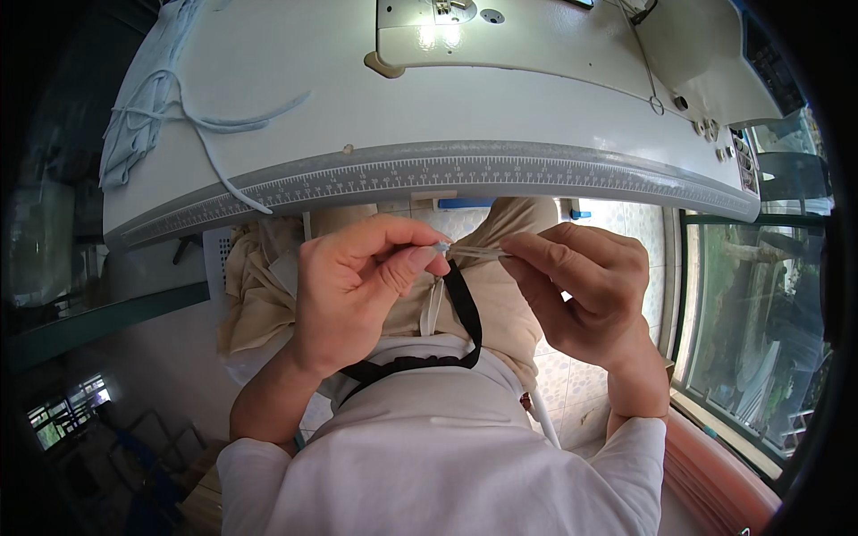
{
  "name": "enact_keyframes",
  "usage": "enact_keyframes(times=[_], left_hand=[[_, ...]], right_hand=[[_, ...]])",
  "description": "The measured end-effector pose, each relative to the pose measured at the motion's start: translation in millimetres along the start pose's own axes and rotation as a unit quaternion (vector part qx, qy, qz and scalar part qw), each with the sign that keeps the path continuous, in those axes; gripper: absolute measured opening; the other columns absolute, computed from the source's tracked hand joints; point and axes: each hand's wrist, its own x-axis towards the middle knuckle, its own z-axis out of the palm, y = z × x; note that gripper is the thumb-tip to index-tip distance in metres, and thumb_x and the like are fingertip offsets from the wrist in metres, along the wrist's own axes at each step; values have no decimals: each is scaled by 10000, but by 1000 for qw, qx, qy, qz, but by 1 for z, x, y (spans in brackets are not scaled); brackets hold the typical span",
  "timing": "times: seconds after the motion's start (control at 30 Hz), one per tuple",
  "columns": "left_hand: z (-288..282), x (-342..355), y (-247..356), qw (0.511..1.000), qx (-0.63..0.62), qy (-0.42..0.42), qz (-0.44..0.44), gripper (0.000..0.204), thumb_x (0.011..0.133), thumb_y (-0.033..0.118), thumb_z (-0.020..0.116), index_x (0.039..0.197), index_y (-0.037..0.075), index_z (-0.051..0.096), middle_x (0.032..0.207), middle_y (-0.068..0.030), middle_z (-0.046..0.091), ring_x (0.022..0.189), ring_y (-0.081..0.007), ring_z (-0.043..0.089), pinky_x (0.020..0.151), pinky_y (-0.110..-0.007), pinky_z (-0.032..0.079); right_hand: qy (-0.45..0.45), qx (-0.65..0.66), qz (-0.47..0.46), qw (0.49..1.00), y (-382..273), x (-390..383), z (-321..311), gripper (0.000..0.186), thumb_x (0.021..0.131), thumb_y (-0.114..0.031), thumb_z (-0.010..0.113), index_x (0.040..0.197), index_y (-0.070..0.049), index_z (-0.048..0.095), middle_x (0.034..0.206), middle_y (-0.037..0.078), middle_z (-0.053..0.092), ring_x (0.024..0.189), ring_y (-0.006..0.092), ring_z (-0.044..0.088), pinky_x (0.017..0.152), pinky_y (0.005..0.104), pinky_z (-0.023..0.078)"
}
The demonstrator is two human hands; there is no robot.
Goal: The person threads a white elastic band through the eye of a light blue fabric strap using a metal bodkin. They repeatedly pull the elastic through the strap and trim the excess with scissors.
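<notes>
Above my lap, in front of the table edge, my left hand (349, 286) pinches a small pale-blue bit (442, 247) between thumb and forefinger. My right hand (585, 281) has its fingertips closed on one end of a thin whitish strip (478, 254). The strip spans the short gap between the hands and meets the blue bit; how they join is too small to tell. A black strap (463, 308) hangs below the fingers, across my lap. On the table at the far left lies a bunched light-blue cloth (143, 125) with narrow ties, one trailing over the ruler edge.
The white table (295, 54) has a grey ruler strip (500, 165) along its front edge. A sewing machine (500, 36) is set into it at the back. Beige cloth (255, 286) is heaped left of my lap. A window frame (688, 295) stands to the right.
</notes>
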Motion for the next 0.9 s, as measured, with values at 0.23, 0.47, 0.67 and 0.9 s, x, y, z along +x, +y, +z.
enact_keyframes(times=[0.23,0.47,0.67,0.9], left_hand=[[0,0,-1,1000,5,0,4,125,972,37,634,1053,-27,704,874,-65,717,796,-87,652,671,-199,497],[0,1,-8,999,12,0,41,130,975,19,617,1047,-38,708,892,-74,716,833,-129,687,744,-228,532],[0,2,-9,995,60,-1,76,123,924,-4,665,1034,-43,700,887,-91,696,782,-140,660,700,-246,521],[5,4,-6,935,270,17,229,225,791,-52,759,1000,-42,676,882,-139,661,723,-248,639,631,-329,512]], right_hand=[[-3,-5,-2,1000,-1,0,1,210,687,-3,799,875,-44,715,609,20,563,493,170,562,430,294,407],[-1,-2,-13,1000,-2,-1,3,208,679,-25,808,861,-51,712,607,15,562,498,176,565,432,298,408],[-7,-1,-5,1000,-2,-2,3,183,691,-21,801,845,-56,709,601,10,560,489,177,560,426,301,402],[-9,10,3,1000,-3,-1,4,179,698,-10,798,848,-55,711,595,13,560,478,172,555,420,297,398]])
